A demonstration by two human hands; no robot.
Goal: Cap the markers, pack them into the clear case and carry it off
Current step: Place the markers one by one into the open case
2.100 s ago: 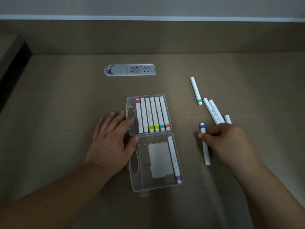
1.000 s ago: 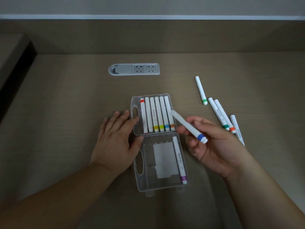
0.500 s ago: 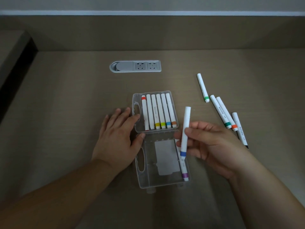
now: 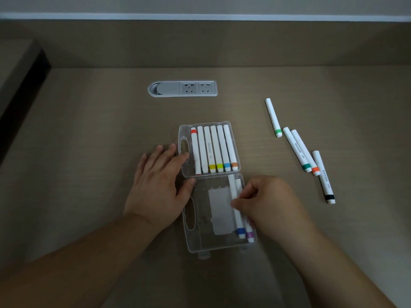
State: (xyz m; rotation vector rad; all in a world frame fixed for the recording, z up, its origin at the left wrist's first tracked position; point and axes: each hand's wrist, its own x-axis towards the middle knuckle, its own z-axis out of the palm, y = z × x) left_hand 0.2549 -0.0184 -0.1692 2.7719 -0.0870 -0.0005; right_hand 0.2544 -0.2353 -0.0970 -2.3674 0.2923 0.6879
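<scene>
The clear case (image 4: 195, 243) lies open on the desk. Its far half holds several white markers (image 4: 213, 150) with coloured bands. In the near half, a purple-banded marker (image 4: 249, 234) lies along the right wall. My right hand (image 4: 266, 201) pinches a blue-banded marker (image 4: 236, 207) and holds it in the near half, just left of the purple one. My left hand (image 4: 160, 185) rests flat on the desk, fingers and thumb touching the case's left edge. Several capped markers lie loose at the right: green (image 4: 273, 117), teal (image 4: 295, 150), orange (image 4: 305, 153), black (image 4: 323, 177).
A grey socket panel (image 4: 182, 88) is set into the desk behind the case. A raised wooden back ledge (image 4: 200, 43) runs across the far side. A dark gap (image 4: 20, 96) borders the desk at the left.
My right hand picked the blue-banded marker from the desk, carried it left, turned it band-down and lowered it into the case's near half beside the purple one. My left hand stayed put.
</scene>
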